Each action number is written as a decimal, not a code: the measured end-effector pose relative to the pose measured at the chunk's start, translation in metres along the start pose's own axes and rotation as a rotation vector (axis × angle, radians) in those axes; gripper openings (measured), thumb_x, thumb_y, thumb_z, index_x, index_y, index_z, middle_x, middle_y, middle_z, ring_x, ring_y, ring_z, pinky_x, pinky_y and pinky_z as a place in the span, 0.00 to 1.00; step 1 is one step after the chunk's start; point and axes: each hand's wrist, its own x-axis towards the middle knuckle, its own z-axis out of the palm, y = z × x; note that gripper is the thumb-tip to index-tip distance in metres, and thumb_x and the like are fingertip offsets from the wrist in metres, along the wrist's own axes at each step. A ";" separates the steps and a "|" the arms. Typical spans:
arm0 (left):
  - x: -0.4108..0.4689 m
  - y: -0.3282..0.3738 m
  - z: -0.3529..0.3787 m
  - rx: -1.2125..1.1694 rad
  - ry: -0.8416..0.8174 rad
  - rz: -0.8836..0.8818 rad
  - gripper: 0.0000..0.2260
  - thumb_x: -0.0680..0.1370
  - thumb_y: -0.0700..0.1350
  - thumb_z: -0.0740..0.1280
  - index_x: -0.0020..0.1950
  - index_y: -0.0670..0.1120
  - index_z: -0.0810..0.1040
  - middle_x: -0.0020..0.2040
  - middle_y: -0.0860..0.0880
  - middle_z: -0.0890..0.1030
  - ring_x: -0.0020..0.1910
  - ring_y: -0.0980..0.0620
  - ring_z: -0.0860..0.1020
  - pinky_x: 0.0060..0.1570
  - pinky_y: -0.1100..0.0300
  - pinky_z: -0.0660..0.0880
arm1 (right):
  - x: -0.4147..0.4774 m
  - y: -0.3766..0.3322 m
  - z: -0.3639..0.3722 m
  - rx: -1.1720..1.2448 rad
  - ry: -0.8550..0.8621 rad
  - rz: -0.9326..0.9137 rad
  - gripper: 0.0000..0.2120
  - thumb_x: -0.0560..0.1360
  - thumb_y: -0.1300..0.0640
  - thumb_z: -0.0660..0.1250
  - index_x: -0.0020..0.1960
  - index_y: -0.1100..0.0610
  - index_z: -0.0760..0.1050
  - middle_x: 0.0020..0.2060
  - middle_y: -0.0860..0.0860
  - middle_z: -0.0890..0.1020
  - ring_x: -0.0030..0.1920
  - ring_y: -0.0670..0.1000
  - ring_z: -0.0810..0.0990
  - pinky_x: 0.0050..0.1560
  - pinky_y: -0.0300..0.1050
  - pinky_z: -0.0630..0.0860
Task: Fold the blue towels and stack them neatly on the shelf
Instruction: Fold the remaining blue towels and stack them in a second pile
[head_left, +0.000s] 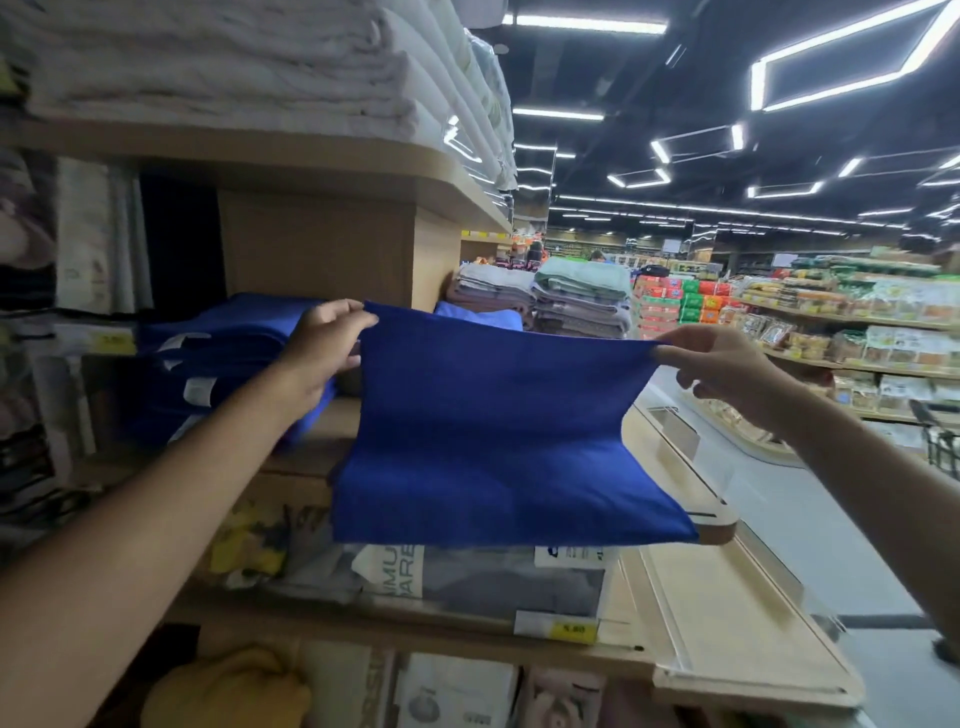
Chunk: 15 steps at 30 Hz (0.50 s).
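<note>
**A:** Where's the towel, and what's holding it?

**B:** I've got the blue towel (493, 426) stretched between both hands. My left hand (324, 340) pinches one top corner and my right hand (727, 364) pinches the other. The top edge runs left to right, and the lower part drapes onto the shelf (335, 423).

**A:** And the pile?

**B:** The stack of folded blue towels (228, 358) sits just beyond my left hand. That hand is nearer, so I reckon the towel goes leftward.
</note>
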 end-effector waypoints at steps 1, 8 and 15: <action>-0.015 0.001 -0.006 0.008 -0.030 0.021 0.09 0.78 0.44 0.66 0.39 0.54 0.80 0.36 0.58 0.82 0.37 0.58 0.79 0.46 0.57 0.73 | -0.012 0.000 -0.005 -0.023 -0.022 -0.023 0.03 0.77 0.56 0.73 0.50 0.51 0.84 0.31 0.45 0.83 0.29 0.43 0.76 0.30 0.39 0.72; -0.113 -0.013 -0.042 0.193 -0.255 0.132 0.14 0.73 0.47 0.60 0.41 0.41 0.83 0.42 0.43 0.85 0.44 0.49 0.83 0.48 0.65 0.76 | -0.090 0.014 -0.026 -0.319 -0.605 -0.046 0.07 0.72 0.46 0.74 0.48 0.45 0.86 0.49 0.45 0.85 0.32 0.42 0.77 0.32 0.35 0.72; -0.108 -0.019 0.035 0.868 -0.225 0.272 0.18 0.77 0.56 0.56 0.56 0.54 0.82 0.59 0.54 0.83 0.59 0.51 0.79 0.62 0.52 0.74 | -0.071 -0.012 0.069 -0.349 -0.258 -0.246 0.04 0.79 0.51 0.70 0.51 0.45 0.84 0.42 0.38 0.85 0.38 0.39 0.80 0.40 0.37 0.74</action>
